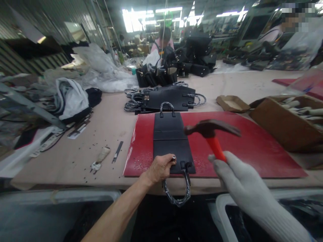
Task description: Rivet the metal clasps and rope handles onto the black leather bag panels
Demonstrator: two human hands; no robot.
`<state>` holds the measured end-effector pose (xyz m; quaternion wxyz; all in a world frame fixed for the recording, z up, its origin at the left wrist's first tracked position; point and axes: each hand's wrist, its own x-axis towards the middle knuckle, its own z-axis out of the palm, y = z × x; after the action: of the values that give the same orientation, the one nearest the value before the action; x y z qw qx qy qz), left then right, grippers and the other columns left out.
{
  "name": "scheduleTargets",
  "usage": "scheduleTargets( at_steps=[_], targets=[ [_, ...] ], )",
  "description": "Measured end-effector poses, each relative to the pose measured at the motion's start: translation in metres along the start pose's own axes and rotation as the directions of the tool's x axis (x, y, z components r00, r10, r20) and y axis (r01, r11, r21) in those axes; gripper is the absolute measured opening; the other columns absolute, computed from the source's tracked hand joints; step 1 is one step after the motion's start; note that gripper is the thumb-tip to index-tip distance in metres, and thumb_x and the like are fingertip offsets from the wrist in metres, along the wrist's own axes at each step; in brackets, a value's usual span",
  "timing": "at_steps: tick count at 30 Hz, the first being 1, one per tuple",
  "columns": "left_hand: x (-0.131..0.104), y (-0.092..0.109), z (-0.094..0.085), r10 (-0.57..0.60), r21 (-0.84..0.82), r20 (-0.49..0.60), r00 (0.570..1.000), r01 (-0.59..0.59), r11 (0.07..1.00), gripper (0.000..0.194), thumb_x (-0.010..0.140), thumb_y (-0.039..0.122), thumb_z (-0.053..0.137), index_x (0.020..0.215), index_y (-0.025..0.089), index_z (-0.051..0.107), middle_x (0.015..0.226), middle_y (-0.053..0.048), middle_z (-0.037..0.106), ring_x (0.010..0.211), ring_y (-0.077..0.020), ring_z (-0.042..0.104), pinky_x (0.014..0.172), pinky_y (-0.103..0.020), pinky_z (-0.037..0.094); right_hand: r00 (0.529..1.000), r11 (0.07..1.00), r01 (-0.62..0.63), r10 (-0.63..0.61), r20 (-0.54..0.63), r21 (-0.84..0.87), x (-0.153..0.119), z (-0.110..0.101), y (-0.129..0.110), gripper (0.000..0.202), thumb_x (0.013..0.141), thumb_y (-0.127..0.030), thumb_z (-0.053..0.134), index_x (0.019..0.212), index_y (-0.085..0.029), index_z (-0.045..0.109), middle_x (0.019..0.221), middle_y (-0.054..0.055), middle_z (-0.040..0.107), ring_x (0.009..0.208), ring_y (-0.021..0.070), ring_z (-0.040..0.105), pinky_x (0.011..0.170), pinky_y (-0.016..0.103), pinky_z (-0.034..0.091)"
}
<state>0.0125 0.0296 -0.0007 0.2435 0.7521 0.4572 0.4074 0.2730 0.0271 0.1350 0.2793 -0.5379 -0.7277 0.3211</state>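
Observation:
My bare left hand [161,167] is closed around a small metal punch [174,157], of which only the shiny round top shows. It rests near the lower end of a black bag panel [168,134], which lies flat on a red board [222,158]. One wrapped handle [177,202] of the panel hangs over the table's front edge; another lies at its far end. In my gloved right hand [238,174] is a claw hammer [208,127] with an orange-red grip. Its head is raised to the right of the panel, apart from the punch.
Behind the board lies a stack of black bag panels [169,97] with wrapped handles. A cardboard box [285,124] stands at right beside a small tray [232,103]. A flat blade [117,151] and a cloth-wrapped piece [103,155] lie at left. A person [163,42] sits behind finished bags.

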Motion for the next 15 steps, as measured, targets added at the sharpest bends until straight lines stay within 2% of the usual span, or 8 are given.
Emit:
scheduleTargets(
  at_steps=[2, 4, 6, 9, 10, 13, 15],
  targets=[
    [0.000, -0.001, 0.001, 0.009, -0.005, -0.012, 1.000, -0.009, 1.000, 0.015, 0.095, 0.011, 0.051, 0.093, 0.020, 0.062, 0.084, -0.003, 0.071, 0.076, -0.0159, 0.070, 0.073, -0.024, 0.053, 0.995, 0.965, 0.099, -0.095, 0.027, -0.241, -0.004, 0.001, -0.002, 0.032, 0.099, -0.049, 0.046, 0.080, -0.025, 0.055, 0.060, 0.000, 0.059, 0.051, 0.0193, 0.057, 0.050, 0.030, 0.037],
    [-0.001, -0.002, 0.002, 0.012, -0.009, -0.020, 1.000, -0.012, 1.000, 0.015, 0.095, 0.011, 0.051, 0.093, 0.020, 0.062, 0.083, -0.003, 0.070, 0.075, -0.0157, 0.069, 0.072, -0.024, 0.053, 0.986, 0.919, 0.167, -0.155, 0.063, -0.356, -0.004, 0.001, -0.007, 0.030, 0.098, -0.045, 0.047, 0.075, -0.026, 0.052, 0.059, 0.001, 0.062, 0.051, 0.0207, 0.060, 0.050, 0.031, 0.036],
    [-0.001, -0.003, 0.002, 0.017, -0.005, -0.023, 1.000, -0.017, 1.000, 0.015, 0.095, 0.011, 0.050, 0.093, 0.020, 0.062, 0.082, -0.003, 0.070, 0.074, -0.0156, 0.069, 0.072, -0.024, 0.053, 0.978, 0.912, 0.201, -0.208, 0.019, -0.357, -0.005, -0.001, -0.017, 0.030, 0.099, -0.045, 0.045, 0.076, -0.027, 0.051, 0.057, 0.000, 0.061, 0.047, 0.0197, 0.058, 0.048, 0.030, 0.036],
    [-0.001, -0.004, 0.003, 0.029, 0.007, -0.033, 0.999, -0.029, 1.000, 0.015, 0.096, 0.013, 0.050, 0.092, 0.020, 0.062, 0.084, -0.004, 0.071, 0.077, -0.0163, 0.070, 0.074, -0.025, 0.054, 0.948, 0.915, 0.241, -0.294, -0.125, -0.325, -0.008, 0.000, -0.027, 0.030, 0.103, -0.044, 0.041, 0.086, -0.026, 0.055, 0.058, 0.000, 0.061, 0.045, 0.0185, 0.058, 0.047, 0.030, 0.038],
    [-0.001, -0.005, 0.003, 0.030, 0.010, -0.036, 0.999, -0.030, 1.000, 0.015, 0.096, 0.013, 0.050, 0.092, 0.020, 0.063, 0.084, -0.004, 0.072, 0.077, -0.0164, 0.070, 0.074, -0.025, 0.054, 0.937, 0.897, 0.262, -0.324, -0.128, -0.355, -0.009, 0.000, -0.027, 0.029, 0.104, -0.043, 0.039, 0.088, -0.025, 0.057, 0.058, 0.001, 0.062, 0.045, 0.0190, 0.058, 0.047, 0.030, 0.038],
    [-0.002, -0.006, 0.003, 0.020, 0.004, -0.032, 0.999, -0.020, 1.000, 0.016, 0.095, 0.012, 0.051, 0.095, 0.020, 0.063, 0.081, -0.003, 0.071, 0.073, -0.0161, 0.069, 0.068, -0.024, 0.053, 0.943, 0.804, 0.294, -0.334, 0.016, -0.517, -0.012, 0.000, -0.022, 0.030, 0.102, -0.038, 0.038, 0.083, -0.024, 0.058, 0.057, 0.003, 0.063, 0.045, 0.0212, 0.059, 0.045, 0.031, 0.035],
    [-0.002, -0.005, 0.003, 0.016, -0.004, -0.028, 0.999, -0.016, 1.000, 0.016, 0.094, 0.011, 0.051, 0.094, 0.020, 0.064, 0.081, -0.003, 0.070, 0.072, -0.0159, 0.069, 0.068, -0.024, 0.052, 0.959, 0.801, 0.265, -0.278, 0.058, -0.537, -0.012, -0.006, -0.019, 0.030, 0.101, -0.040, 0.041, 0.080, -0.025, 0.057, 0.058, 0.002, 0.063, 0.046, 0.0206, 0.060, 0.045, 0.030, 0.036]
  ],
)
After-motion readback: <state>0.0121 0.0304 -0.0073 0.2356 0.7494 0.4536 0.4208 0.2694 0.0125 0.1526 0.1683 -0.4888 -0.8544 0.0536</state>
